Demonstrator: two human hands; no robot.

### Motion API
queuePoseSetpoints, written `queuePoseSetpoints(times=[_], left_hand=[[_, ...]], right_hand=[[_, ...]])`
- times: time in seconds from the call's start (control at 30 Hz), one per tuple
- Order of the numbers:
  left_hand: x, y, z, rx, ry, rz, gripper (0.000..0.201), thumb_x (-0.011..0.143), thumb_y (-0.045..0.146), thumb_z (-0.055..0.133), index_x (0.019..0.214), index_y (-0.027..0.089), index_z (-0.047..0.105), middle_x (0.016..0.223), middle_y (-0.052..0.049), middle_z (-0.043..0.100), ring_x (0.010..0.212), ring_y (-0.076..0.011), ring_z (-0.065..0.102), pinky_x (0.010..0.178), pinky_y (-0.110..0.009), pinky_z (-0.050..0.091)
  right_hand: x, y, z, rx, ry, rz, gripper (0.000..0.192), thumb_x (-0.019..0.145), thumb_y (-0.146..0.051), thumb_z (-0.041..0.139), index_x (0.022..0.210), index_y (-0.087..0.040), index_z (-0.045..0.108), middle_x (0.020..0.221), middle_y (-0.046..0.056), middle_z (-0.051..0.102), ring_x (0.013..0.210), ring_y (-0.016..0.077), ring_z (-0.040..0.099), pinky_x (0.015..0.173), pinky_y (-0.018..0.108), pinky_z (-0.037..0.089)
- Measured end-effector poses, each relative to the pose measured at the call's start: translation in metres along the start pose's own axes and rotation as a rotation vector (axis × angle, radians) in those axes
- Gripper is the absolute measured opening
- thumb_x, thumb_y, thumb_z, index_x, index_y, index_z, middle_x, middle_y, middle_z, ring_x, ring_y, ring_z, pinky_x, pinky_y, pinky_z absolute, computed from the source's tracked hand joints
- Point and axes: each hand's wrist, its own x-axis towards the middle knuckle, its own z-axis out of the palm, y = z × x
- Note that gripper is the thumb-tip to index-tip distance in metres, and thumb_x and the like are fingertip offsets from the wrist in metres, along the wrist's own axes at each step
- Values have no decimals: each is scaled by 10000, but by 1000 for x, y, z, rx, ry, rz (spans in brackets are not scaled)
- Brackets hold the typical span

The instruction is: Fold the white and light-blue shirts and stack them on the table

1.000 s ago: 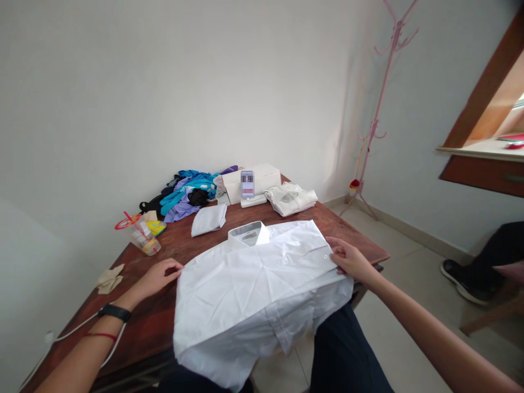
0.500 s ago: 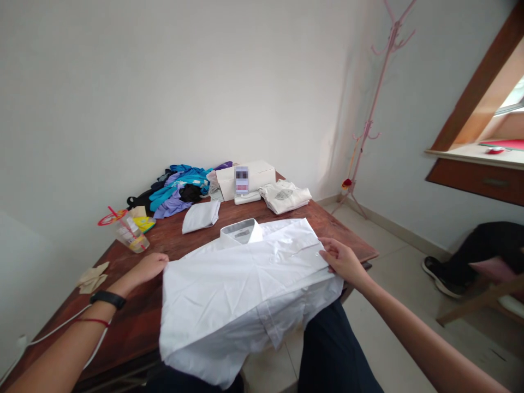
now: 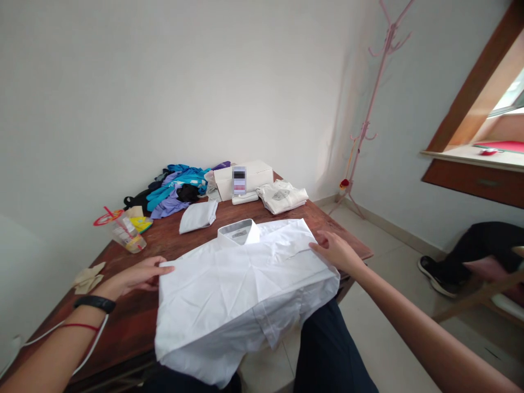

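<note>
The wooden table (image 3: 172, 240) fills the middle of my view, its near left corner cut off by the frame. Across its front lies the white shirt (image 3: 241, 289), folded with the collar facing away from me; its near edge hangs over the table's rim and droops onto my lap, so I cannot see how far the cloth goes underneath.

My left hand (image 3: 137, 275) lies flat and open at the shirt's left edge, fingertips touching the fabric, gripping nothing as far as I can see. My right hand (image 3: 333, 252) rests on the shirt's right edge with the fingers loosely spread on the cloth; whether any fold is pinched beneath them is hidden by the hand itself.

At the far end, a heap of coloured clothes (image 3: 176, 188) in blue, purple and black is piled against the wall, the separate garments hard to tell apart. Beside it stands a white box (image 3: 256, 176), with a phone (image 3: 239, 180) propped before it, its screen blurred. Right of the box sits a folded pale garment (image 3: 281, 197), and nearer to me a small folded white cloth (image 3: 198, 215).

On the left edge, a plastic cup (image 3: 125, 233) lies tilted with a red straw, and a crumpled beige paper (image 3: 87, 276) lies closer to me. A white cable (image 3: 41, 338) runs off the table near my wrist.

At the right, another person's dark leg and shoe (image 3: 440, 270) reach in, the rest cut off.
</note>
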Motion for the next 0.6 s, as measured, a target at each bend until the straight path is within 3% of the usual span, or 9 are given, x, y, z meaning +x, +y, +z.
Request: queuePoseSetpoints(times=[0.1,0.3,0.37,0.47,0.53,0.6], left_hand=[[5,-5,6,-97,48,23,718,525,600,888,1046,233,558,985,-56,685,899,-254,708,710,-307,581],[-8,-7,12,-213,139,117,686,587,523,847,1125,238,531,980,-43,694,888,-254,707,676,-313,574],[-14,-14,12,-92,214,107,591,672,457,763,1157,233,509,887,-23,684,808,-260,709,655,-342,577],[-19,-24,13,334,454,167,468,772,326,588,1215,193,518,808,-48,657,809,-310,702,729,-430,567],[-19,-24,16,551,591,285,474,832,319,501,1276,156,533,975,-133,679,957,-348,689,859,-492,537],[-15,-15,23,625,644,423,509,893,391,445,1321,132,540,1181,-194,653,1112,-363,645,971,-512,491]], right_hand=[[8,-3,4,-52,-39,6,501,847,-500,676,1210,-156,674,1116,147,720,969,283,672,786,308,455],[21,-11,10,-53,-170,-3,393,816,-383,692,1131,-149,708,948,100,737,833,250,673,696,292,409],[22,-12,16,-24,-149,-40,404,823,-351,669,1166,-138,690,864,71,714,780,229,659,689,287,404],[21,-11,24,26,-93,-96,365,850,-337,608,1166,-163,664,785,27,669,730,209,638,678,284,396],[20,-10,27,47,-55,-101,383,856,-348,588,1194,-176,640,797,24,666,740,211,639,679,287,398],[20,-9,27,76,-44,-82,439,848,-372,593,1240,-176,619,834,35,683,757,219,644,684,292,412]])
